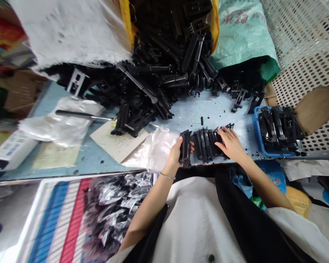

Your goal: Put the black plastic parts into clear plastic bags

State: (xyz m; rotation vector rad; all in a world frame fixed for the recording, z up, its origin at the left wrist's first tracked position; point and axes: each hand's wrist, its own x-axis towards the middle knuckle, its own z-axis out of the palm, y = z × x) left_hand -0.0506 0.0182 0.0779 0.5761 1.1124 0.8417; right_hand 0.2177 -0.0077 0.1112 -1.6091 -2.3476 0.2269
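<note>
My left hand (175,151), with a beaded bracelet at the wrist, is closed around a small stack of long black plastic parts (185,149) near the table's front edge. Just to its right stands a tight row of similar black parts (204,144), side by side. My right hand (230,143) lies over the right end of that row, fingers stretched out and thumb apart, touching the parts there. Its palm hides some of them. A clear plastic bag (160,148) lies flat to the left of my left hand.
A large heap of black parts (153,73) spills from sacks at the back. On the right, a blue basket (259,140) holds more parts beside a perforated white crate (298,47). A black-handled screwdriver (74,114) lies left. Below the table edge, a striped crate (52,219) holds bagged items.
</note>
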